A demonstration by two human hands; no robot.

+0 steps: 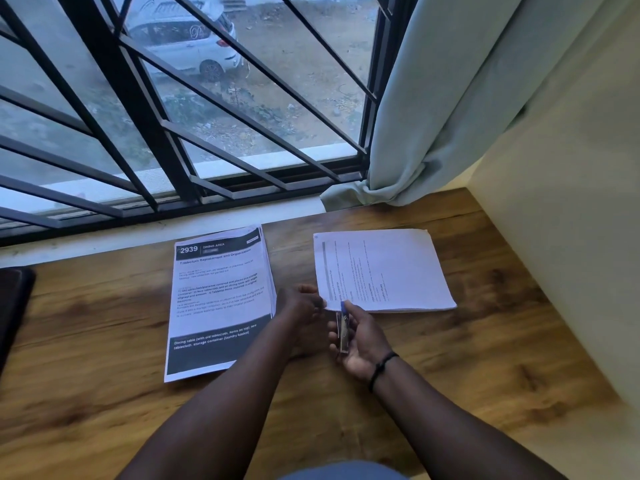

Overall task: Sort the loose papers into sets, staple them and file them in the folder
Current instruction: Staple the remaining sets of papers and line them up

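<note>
Two paper stacks lie on the wooden table (pixel 485 341). The left stack (pixel 218 299) is upright, headed "2939 Dining Area". The right stack (pixel 384 268) lies turned sideways. My right hand (pixel 360 344) is shut on a small stapler (pixel 343 329) with a blue tip, held at the near left corner of the right stack. My left hand (pixel 301 306) reaches between the two stacks, its fingers touching that same corner; whether it pinches the paper is unclear.
A dark folder (pixel 12 306) lies at the table's left edge, partly out of view. A barred window (pixel 173 133) runs along the back, a pale curtain (pixel 433 116) hangs at the back right, and a wall (pixel 571 237) closes the right side.
</note>
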